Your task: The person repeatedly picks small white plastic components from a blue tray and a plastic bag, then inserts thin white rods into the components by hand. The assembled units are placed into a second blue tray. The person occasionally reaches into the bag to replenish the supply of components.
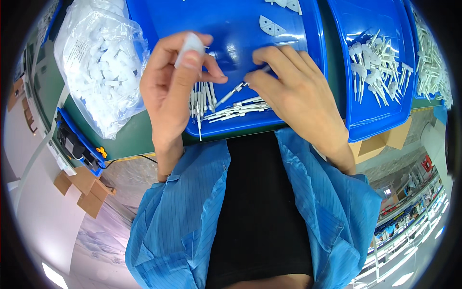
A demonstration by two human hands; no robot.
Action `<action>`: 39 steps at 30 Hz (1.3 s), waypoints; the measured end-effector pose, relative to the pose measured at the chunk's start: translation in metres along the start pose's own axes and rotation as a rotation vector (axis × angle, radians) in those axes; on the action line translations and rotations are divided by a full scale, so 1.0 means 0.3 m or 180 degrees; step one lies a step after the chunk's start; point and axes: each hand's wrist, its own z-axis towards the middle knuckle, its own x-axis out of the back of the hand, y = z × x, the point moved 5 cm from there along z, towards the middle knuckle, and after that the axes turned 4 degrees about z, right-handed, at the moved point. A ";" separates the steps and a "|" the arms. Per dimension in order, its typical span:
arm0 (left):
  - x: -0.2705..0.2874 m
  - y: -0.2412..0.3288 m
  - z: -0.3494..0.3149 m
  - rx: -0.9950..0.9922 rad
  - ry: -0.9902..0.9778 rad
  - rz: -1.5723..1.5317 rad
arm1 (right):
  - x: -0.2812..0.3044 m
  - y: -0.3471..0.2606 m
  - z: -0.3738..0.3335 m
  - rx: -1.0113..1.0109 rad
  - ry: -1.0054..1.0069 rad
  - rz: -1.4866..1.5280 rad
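Observation:
My left hand (166, 91) is closed on a small white plastic piece (191, 44), pinched between thumb and fingers above the blue tray (216, 24). To its right, my right hand (301, 89) has thumb and fingertips together at the upper end of a thin white-and-metal rod (232, 93). That rod slants down to the left, its lower end close to the others. Beneath both hands, several loose rods (240, 111) lie along the tray's near side. Flat white rounded plates (271, 26) with small holes sit at the tray's far right.
On the left, a clear plastic bag (103, 72) is full of white pieces. A second blue tray (356, 123) at the right bears rods fitted with white pieces (378, 67); more rods (431, 65) fill a container beyond. Black items lie in a small blue bin (79, 144) at the left edge.

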 end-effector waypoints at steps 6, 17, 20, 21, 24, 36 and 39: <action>-0.002 0.003 0.004 -0.0474 0.0212 0.0411 | 0.007 0.011 0.022 -0.0423 0.0487 0.0730; 0.049 -0.008 -0.030 -0.0512 0.0544 -0.0291 | 0.010 -0.159 0.116 -0.0941 0.0873 0.1507; 0.051 0.000 -0.034 -0.0665 0.0577 -0.0580 | 0.003 -0.168 0.120 -0.0801 0.0985 0.1249; 0.055 -0.002 -0.035 -0.0730 0.0524 -0.0617 | 0.003 -0.174 0.121 -0.0728 0.1022 0.1234; 0.065 -0.013 -0.032 -0.0853 0.0430 -0.0740 | 0.008 -0.183 0.126 -0.0669 0.1156 0.1155; 0.079 0.025 -0.039 -0.1321 0.0247 -0.0751 | 0.049 -0.180 0.142 -0.0786 0.0645 0.2248; 0.064 0.048 -0.037 -0.1463 0.0256 -0.0915 | 0.024 -0.169 0.152 -0.1165 0.0260 0.3660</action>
